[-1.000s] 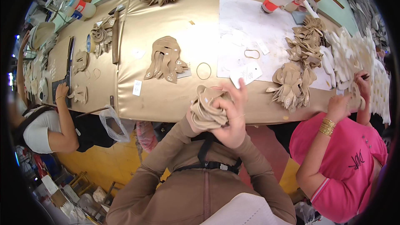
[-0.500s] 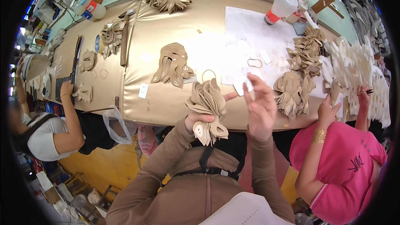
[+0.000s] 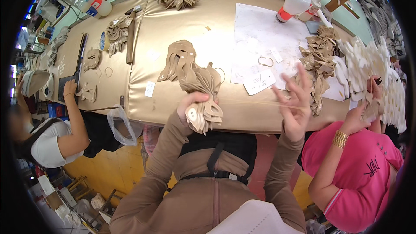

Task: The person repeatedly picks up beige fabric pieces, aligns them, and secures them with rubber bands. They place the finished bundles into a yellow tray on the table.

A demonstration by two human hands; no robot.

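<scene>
Upright, tan bundle (image 3: 203, 97) in left hand (image 3: 190, 104).

Tan cut pieces (image 3: 201, 89), gold tabletop (image 3: 173, 39), white paper sheet (image 3: 255, 30), pink shirt (image 3: 359, 169).

The tabletop (image 3: 242, 112) wears a glossy, gold-tan covering, smooth like vinyl, with soft highlights. The bundle of tan cut pieces (image 3: 201, 91) in the left hand (image 3: 190, 104) looks matt, like thin leather or stiff fabric. A thin rubber band (image 3: 251, 102) runs taut to the right hand (image 3: 294, 104). White paper sheets (image 3: 260, 34) lie flat and matt. The white pieces (image 3: 368, 60) look soft and foamy. The bottle (image 3: 292, 4) is smooth plastic.
</scene>
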